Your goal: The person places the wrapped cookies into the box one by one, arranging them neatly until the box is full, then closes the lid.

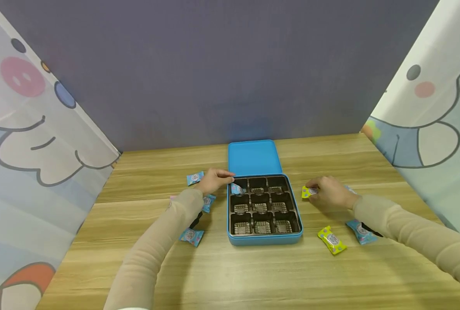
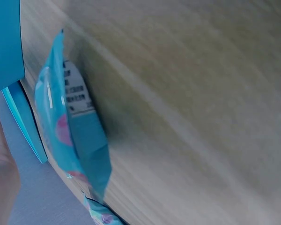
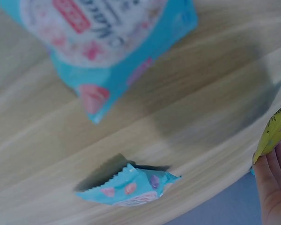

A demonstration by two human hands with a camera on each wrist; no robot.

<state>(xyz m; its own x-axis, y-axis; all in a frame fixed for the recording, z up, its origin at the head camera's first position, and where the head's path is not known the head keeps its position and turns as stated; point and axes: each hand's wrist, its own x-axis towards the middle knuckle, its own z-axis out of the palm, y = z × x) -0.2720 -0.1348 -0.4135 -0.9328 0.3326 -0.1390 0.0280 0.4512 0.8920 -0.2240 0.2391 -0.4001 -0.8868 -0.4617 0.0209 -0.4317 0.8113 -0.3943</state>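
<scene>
My left hand (image 1: 213,180) reaches over the left rim of a blue tin (image 1: 262,240), fingers fairly straight. Just below its fingertips, a blue candy packet (image 1: 237,188) lies in the back-left compartment of the dark tray inside; I see no clear grip on it. To the right of the tin, my right hand (image 1: 332,191) pinches a yellow candy packet (image 1: 309,192). The right wrist view shows this yellow packet (image 3: 273,133) between thumb and fingers, held above the table. In the left wrist view the left hand (image 2: 1,173) is mostly cut off.
The tin's blue lid (image 1: 254,157) lies open at the back. Blue packets (image 1: 191,236) are scattered left of the tin, partly behind the left arm. Another yellow packet (image 1: 332,240) and a blue packet (image 1: 361,231) lie at front right. A grey panel (image 1: 230,73) stands behind the table.
</scene>
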